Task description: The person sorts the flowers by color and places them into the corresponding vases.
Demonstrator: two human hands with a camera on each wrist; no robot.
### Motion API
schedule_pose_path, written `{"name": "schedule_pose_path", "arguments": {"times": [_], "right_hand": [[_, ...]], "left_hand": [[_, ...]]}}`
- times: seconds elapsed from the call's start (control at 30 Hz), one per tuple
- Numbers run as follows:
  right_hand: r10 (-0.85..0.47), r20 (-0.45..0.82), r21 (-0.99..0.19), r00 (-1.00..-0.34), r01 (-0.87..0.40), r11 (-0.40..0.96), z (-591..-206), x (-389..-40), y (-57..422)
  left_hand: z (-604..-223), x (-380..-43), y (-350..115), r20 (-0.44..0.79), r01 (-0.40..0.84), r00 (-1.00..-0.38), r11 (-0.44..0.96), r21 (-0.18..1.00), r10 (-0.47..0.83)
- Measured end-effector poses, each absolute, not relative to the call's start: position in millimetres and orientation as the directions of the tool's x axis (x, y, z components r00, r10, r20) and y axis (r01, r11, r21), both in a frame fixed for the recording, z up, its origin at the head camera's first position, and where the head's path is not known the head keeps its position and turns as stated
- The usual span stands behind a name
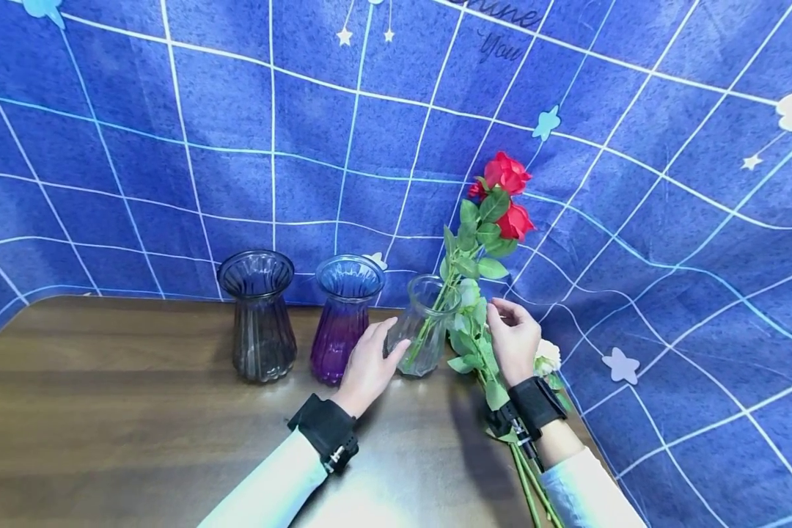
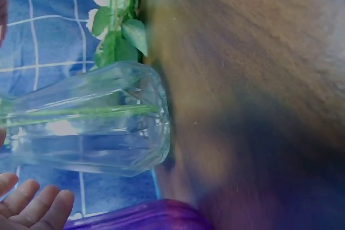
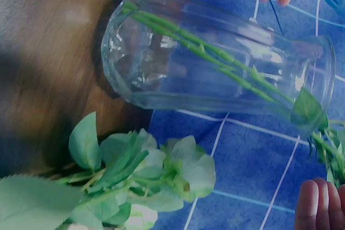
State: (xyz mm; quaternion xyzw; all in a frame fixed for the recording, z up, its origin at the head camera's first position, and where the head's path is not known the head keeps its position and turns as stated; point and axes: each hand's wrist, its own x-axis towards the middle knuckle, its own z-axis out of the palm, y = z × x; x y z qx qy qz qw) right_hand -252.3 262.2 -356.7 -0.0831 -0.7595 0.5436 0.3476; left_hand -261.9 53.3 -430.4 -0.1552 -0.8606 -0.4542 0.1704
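A clear glass vase (image 1: 430, 350) stands upright with red roses (image 1: 505, 174) leaning right out of its mouth. Their green stems (image 3: 215, 63) slant down inside the glass. My left hand (image 1: 369, 363) is at the vase's left side, fingers spread and thumb in front; whether it touches the glass I cannot tell. Right of the vase is my right hand (image 1: 516, 345), fingers loosely bent, with nothing visible in them. White flowers (image 1: 546, 356) with leafy stems lie beneath and beside that hand, their stem ends toward the table's front.
Left of the clear vase stands a blue-and-purple glass vase (image 1: 346, 323), and further left a dark grey one (image 1: 262, 323). A blue gridded cloth (image 1: 237, 147) hangs behind and to the right of the wooden table (image 1: 105, 411).
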Motion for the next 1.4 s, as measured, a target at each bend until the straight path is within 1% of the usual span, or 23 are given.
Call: {"name": "schedule_pose_path", "arguments": {"times": [0.17,0.57,0.73,0.93,1.2,1.4], "right_hand": [[0.511,0.430,-0.881,-0.744,-0.221,0.418,-355.7,-246.4,272.0],[0.541,0.381,-0.893,-0.750,-0.147,0.425,-351.9,-227.8,297.8],[0.555,0.366,-0.902,-0.747,-0.137,0.409,-350.7,-225.4,304.4],[0.564,0.355,-0.900,-0.745,-0.111,0.421,-352.6,-222.7,311.5],[0.550,0.354,-0.903,-0.756,-0.123,0.413,-353.7,-218.7,315.0],[0.553,0.321,-0.916,-0.769,-0.103,0.387,-358.1,-217.9,317.3]], "left_hand": [[-426.4,-255.8,39.1,0.451,0.431,-0.888,0.511,0.743,0.093],[-407.0,-245.2,6.3,0.535,0.487,-0.845,0.454,0.746,0.027],[-400.2,-244.1,-6.9,0.556,0.488,-0.831,0.475,0.732,-0.004],[-394.8,-244.4,-20.2,0.569,0.483,-0.822,0.488,0.727,-0.034],[-392.2,-246.3,-31.2,0.538,0.444,-0.840,0.487,0.752,-0.065],[-392.9,-248.9,-33.6,0.478,0.389,-0.875,0.473,0.790,-0.079]]}}
